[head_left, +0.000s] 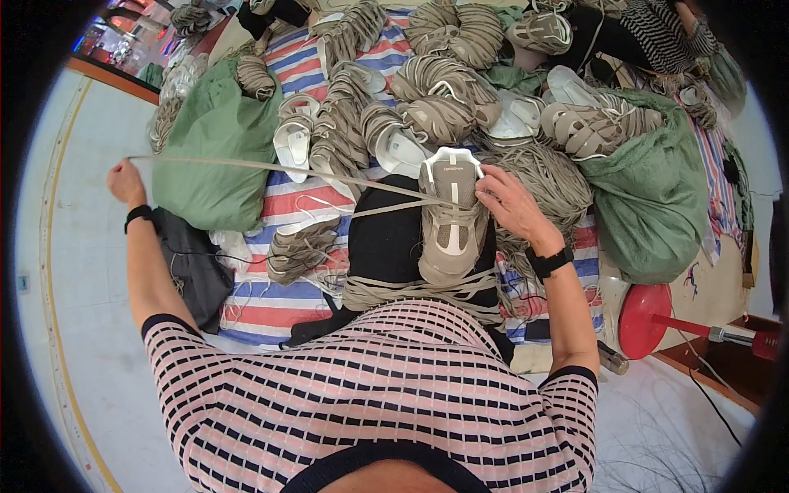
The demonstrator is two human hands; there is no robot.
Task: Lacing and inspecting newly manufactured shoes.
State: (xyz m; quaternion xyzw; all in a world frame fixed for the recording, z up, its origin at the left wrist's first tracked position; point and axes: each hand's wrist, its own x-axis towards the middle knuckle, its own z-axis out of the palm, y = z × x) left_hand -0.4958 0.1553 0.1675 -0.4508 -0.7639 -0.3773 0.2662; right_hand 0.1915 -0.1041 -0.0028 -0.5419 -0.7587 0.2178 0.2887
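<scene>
Striped woven sheet (288, 205) carries many beige sneakers. Right hand (508, 205) pinches one mesh sneaker (450, 223) on the lap; left hand (125, 181) is closed around one flat beige lace (271, 168), stretched taut.

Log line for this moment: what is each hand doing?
left hand: pulls beige lace taut, out to the left | right hand: grips beige shoe at collar | shoe: on lap | around: shoe pile, green sacks

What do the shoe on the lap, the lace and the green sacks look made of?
Shoe: beige mesh-like textile with smoother matte panels, probably synthetic. Lace: flat woven tape, matte beige, pulled taut by the left hand. Green sacks: thin cloth or woven plastic, matte and creased; can't tell which.
</scene>
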